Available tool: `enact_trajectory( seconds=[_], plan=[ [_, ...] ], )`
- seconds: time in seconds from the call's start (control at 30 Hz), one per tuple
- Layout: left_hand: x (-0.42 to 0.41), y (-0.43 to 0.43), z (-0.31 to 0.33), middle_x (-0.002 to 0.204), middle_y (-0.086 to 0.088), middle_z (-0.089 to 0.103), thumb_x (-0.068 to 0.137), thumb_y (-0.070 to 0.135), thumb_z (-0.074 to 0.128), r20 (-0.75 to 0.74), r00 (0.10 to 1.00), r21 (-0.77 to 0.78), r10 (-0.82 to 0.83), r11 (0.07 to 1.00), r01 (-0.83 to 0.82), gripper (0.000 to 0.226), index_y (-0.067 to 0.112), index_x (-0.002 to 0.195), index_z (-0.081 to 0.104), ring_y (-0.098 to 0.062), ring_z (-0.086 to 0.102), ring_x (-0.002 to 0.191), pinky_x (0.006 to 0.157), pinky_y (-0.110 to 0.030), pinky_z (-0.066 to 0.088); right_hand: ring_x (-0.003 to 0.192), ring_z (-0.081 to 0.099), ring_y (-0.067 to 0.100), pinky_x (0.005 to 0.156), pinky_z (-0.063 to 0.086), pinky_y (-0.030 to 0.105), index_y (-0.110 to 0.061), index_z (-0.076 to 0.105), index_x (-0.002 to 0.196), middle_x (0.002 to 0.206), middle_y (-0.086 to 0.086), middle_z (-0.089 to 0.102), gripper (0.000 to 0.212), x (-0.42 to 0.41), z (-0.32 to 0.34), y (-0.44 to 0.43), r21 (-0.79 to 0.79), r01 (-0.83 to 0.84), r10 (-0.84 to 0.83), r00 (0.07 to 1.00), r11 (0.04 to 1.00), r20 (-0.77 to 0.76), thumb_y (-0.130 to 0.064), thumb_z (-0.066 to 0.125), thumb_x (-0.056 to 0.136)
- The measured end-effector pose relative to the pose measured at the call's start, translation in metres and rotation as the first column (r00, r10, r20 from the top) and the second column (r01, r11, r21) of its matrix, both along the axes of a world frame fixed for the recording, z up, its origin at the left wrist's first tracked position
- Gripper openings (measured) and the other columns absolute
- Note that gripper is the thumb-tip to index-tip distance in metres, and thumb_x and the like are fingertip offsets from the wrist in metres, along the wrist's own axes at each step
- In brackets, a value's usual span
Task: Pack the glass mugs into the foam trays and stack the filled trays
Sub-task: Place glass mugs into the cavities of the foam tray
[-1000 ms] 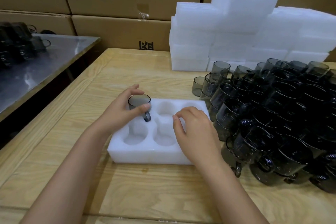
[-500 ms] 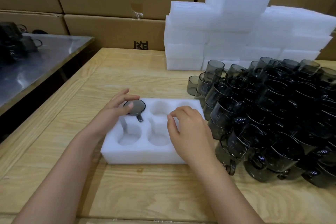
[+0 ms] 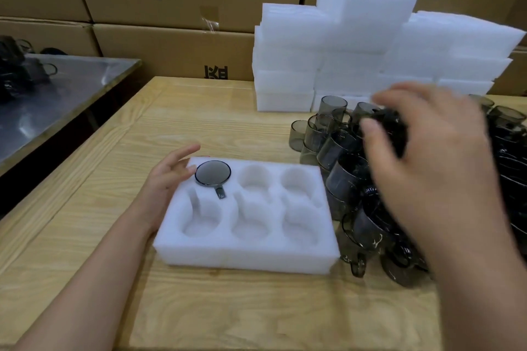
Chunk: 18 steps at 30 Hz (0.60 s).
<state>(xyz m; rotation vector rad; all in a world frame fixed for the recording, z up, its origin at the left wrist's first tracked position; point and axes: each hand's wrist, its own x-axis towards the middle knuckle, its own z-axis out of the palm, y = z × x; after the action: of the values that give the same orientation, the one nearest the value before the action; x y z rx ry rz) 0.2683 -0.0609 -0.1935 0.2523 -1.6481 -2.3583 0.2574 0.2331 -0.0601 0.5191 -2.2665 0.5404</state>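
A white foam tray (image 3: pixel 248 253) with six round pockets lies on the wooden table. One smoky glass mug (image 3: pixel 212 173) sits sunk in its far-left pocket, handle pointing toward me; the other pockets hold nothing. My left hand (image 3: pixel 168 179) rests at the tray's far-left corner, fingers straight, just beside that mug. My right hand (image 3: pixel 433 168) is raised and blurred over the heap of loose dark mugs (image 3: pixel 348 179) to the right of the tray, thumb and fingers curled round one dark mug (image 3: pixel 392 128).
Stacks of white foam trays (image 3: pixel 356 45) stand at the back of the table. Cardboard boxes (image 3: pixel 171 45) form a wall behind. A metal table (image 3: pixel 57 94) with more dark mugs stands to the left, across a gap.
My left hand pushed the mug down into the far-left pocket and let go. My right hand left the tray's edge and swung right, over the mug heap, closing on a mug.
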Motion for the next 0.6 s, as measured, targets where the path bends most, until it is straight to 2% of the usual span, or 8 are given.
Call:
enact_trajectory(
  seconds=[0.03,0.1,0.17,0.23,0.33,0.5,0.6],
  plan=[
    [0.000,0.000,0.000,0.103,-0.009,0.062,0.080,0.002,0.055,-0.002,1.000,-0.037,0.023,0.999,-0.023,0.045,0.015,0.123,0.060,-0.023,0.065,0.082,0.065,-0.026,0.056,0.115,0.045,0.038,0.099,0.031,0.041,-0.008,0.064,0.113,0.121,0.016,0.058,0.037,-0.010,0.006,0.013,0.062,0.115,-0.120,0.989,0.991,0.091,-0.034,0.052,0.090],
    [-0.002,0.003,-0.001,0.094,-0.003,0.059,0.084,-0.009,0.051,-0.015,0.997,-0.111,0.082,0.990,-0.083,0.040,0.014,0.114,0.065,-0.017,0.061,0.076,0.061,-0.020,0.053,0.125,0.034,0.041,0.102,0.028,0.047,-0.008,0.059,0.122,0.132,0.019,0.049,0.046,-0.030,0.009,0.032,0.247,0.283,-0.345,0.902,0.927,0.260,-0.040,0.052,0.090],
    [-0.004,0.006,-0.001,0.082,0.002,0.059,0.085,-0.014,0.048,-0.035,0.989,-0.170,0.143,0.974,-0.147,0.038,0.013,0.105,0.067,-0.011,0.060,0.069,0.058,-0.015,0.049,0.128,0.028,0.040,0.102,0.029,0.049,-0.009,0.055,0.126,0.137,0.018,0.043,0.049,-0.044,0.006,0.041,0.433,0.317,-0.481,0.804,0.844,0.350,-0.044,0.049,0.091],
    [-0.004,0.008,0.000,0.072,0.006,0.061,0.083,-0.016,0.046,-0.060,0.983,-0.198,0.171,0.964,-0.180,0.037,0.010,0.100,0.066,-0.006,0.060,0.063,0.055,-0.013,0.047,0.130,0.026,0.039,0.102,0.030,0.050,-0.012,0.053,0.126,0.140,0.015,0.040,0.048,-0.053,0.003,0.046,0.528,0.282,-0.529,0.747,0.801,0.403,-0.047,0.046,0.093],
    [-0.004,0.006,0.000,0.068,0.007,0.063,0.082,-0.018,0.045,-0.078,0.977,-0.194,0.200,0.958,-0.212,0.036,0.007,0.098,0.065,-0.005,0.061,0.060,0.055,-0.014,0.047,0.130,0.027,0.038,0.102,0.031,0.050,-0.015,0.053,0.126,0.141,0.014,0.037,0.043,-0.061,-0.003,0.049,0.574,0.250,-0.541,0.730,0.780,0.418,-0.043,0.046,0.095],
    [-0.004,0.007,0.001,0.076,-0.001,0.061,0.075,-0.009,0.055,-0.082,0.977,-0.178,0.197,0.962,-0.209,0.030,0.010,0.096,0.066,-0.006,0.061,0.062,0.055,-0.014,0.048,0.124,0.037,0.037,0.102,0.031,0.049,-0.016,0.060,0.114,0.131,0.012,0.047,0.031,-0.063,-0.002,0.047,0.574,0.233,-0.514,0.762,0.785,0.394,-0.036,0.046,0.096],
    [-0.004,0.006,0.001,0.075,-0.001,0.059,0.063,0.002,0.057,-0.063,0.979,-0.171,0.196,0.964,-0.204,0.035,0.010,0.096,0.067,-0.007,0.060,0.061,0.055,-0.015,0.047,0.121,0.039,0.041,0.103,0.031,0.052,-0.010,0.063,0.108,0.128,0.020,0.048,0.029,-0.057,0.002,0.046,0.465,0.268,-0.444,0.836,0.844,0.324,-0.032,0.052,0.093]
  ],
)
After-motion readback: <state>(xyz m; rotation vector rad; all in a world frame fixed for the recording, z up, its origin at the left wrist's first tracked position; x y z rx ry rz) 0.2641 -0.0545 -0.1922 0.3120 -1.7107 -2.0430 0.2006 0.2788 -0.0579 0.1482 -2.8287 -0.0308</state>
